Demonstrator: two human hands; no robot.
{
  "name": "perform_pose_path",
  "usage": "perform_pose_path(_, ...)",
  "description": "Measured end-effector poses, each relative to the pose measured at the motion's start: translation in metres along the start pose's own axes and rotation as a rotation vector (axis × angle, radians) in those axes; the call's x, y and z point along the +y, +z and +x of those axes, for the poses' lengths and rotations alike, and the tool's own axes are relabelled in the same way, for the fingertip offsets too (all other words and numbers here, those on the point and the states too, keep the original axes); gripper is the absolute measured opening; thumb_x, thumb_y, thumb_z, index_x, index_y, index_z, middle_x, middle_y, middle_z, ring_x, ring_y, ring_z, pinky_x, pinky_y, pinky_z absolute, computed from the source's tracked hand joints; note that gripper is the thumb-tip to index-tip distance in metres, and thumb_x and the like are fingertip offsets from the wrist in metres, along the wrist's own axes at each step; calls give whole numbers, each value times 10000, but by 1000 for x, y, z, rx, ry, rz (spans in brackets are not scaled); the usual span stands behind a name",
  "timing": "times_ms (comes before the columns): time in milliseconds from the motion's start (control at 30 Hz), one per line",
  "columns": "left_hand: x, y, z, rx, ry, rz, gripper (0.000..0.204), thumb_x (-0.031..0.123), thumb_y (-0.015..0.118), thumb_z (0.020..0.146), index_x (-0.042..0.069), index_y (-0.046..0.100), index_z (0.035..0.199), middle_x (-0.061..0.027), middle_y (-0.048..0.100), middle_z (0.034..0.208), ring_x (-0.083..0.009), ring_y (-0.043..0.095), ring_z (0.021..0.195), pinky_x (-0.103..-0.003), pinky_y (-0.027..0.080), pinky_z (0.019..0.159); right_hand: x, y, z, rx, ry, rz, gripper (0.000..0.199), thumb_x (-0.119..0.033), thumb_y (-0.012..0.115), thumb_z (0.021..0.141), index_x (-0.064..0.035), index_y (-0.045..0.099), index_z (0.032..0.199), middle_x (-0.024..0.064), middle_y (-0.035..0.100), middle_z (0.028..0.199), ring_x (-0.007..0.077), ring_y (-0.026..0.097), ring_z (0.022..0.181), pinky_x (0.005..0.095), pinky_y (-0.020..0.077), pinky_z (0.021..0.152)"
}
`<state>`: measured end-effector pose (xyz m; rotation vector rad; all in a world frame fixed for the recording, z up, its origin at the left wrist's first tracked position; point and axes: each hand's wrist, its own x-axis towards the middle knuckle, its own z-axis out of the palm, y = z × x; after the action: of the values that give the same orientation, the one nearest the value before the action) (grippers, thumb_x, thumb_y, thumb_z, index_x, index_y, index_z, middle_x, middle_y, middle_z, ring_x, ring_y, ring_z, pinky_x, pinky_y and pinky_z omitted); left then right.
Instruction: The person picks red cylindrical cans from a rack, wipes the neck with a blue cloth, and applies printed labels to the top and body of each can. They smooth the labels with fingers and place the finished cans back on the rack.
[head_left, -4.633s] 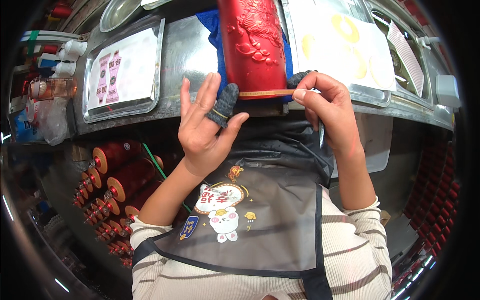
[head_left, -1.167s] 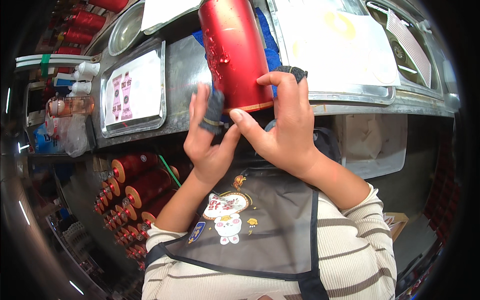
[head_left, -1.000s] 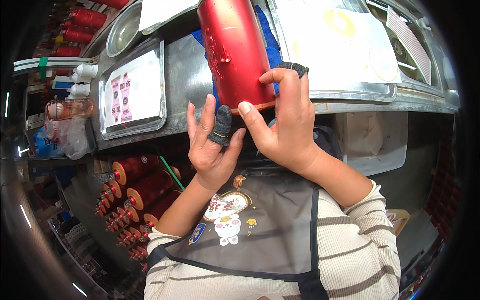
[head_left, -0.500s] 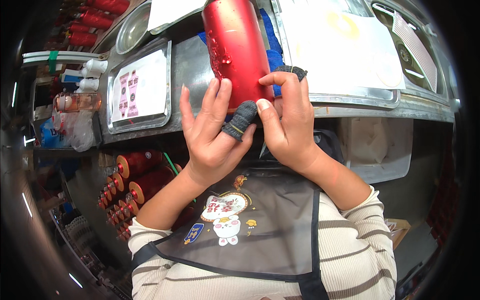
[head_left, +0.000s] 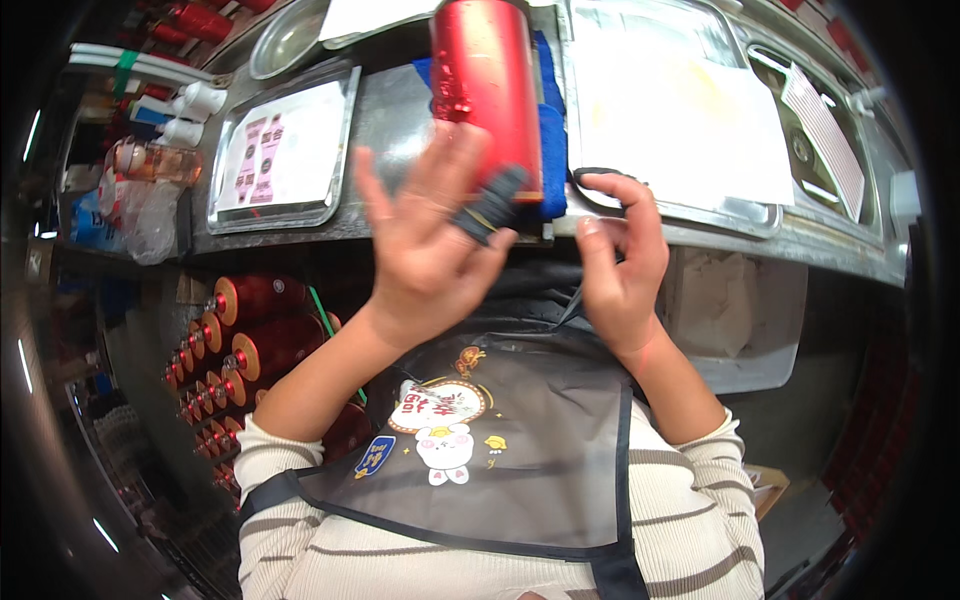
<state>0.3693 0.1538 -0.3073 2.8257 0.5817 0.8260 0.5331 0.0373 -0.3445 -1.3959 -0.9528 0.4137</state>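
A shiny red cylinder lies lengthwise on a blue cloth at the table's front edge. Wrinkled or wet-looking patches run down its left side. My left hand, slightly blurred, has its fingers spread over the cylinder's near left part; whether they touch it I cannot tell. A dark knit cover with a band sits on its index finger. To the right of the cylinder, my right hand is off it, fingers curled, thumb and index apart. A thin pointed tool sticks out below its palm, mostly hidden.
A metal tray with printed pink labels stands left, and a metal bowl behind it. At right lie a tray with a white sheet and another tray. Below the table are stacked red cylinders and a translucent bin.
My right hand has come off the cylinder and moved right, with the pointed tool moving along. The left hand stays by the cylinder, fingers spread. The whole view has shifted slightly.
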Motion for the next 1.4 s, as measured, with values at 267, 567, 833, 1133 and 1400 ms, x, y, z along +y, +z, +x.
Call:
perform_pose_path(267, -17, 28, 20, 79, 24, -27, 770, 179, 805, 720, -16, 495, 1398, -240, 445, 1505, -419, 329, 1463, -728, 130, 1120, -7, 25, -15, -164, -252, -204, 305, 70, 600, 789, -10, 646, 1080, 120, 637, 734, 259, 591, 521, 346, 466, 508)
perform_pose_path(567, -42, 49, -29, 111, -205, -327, 527, 291, 782, 850, -5, 531, 1207, -121, 703, 1092, -349, 652, 1068, -769, 73, 1090, -2, 16, -37, -184, 79, -145, 276, 77, 574, 854, 41, 601, 1126, 40, 616, 975, 25, 495, 622, 189, 411, 572)
perform_pose_path(833, -21, 25, -12, 237, -170, -209, 551, 353, 843, 745, -1, 582, 1077, -260, 394, 1537, -422, 409, 1413, -732, 54, 1125, -4, 18, -41, -150, -29, -275, 288, 55, 618, 804, 26, 616, 1091, 101, 660, 932, 112, 557, 560, 243, 454, 521)
perform_pose_path(1133, -40, 40, -28, 171, -147, -337, 609, 384, 816, 789, -22, 545, 1155, -286, 512, 1427, -383, 487, 1364, -696, 136, 1130, -8, 23, -39, -158, -59, -369, 283, 37, 627, 801, 11, 622, 1083, 94, 641, 855, 125, 523, 535, 258, 442, 510)
perform_pose_path(1400, -12, 33, -41, 236, -214, -351, 584, 316, 801, 806, -12, 601, 1246, -301, 328, 1556, -410, 402, 1422, -693, 157, 1118, -34, 26, -28, -201, -328, -446, 258, 47, 630, 807, 22, 641, 1063, 50, 614, 764, 97, 505, 514, 239, 414, 501)
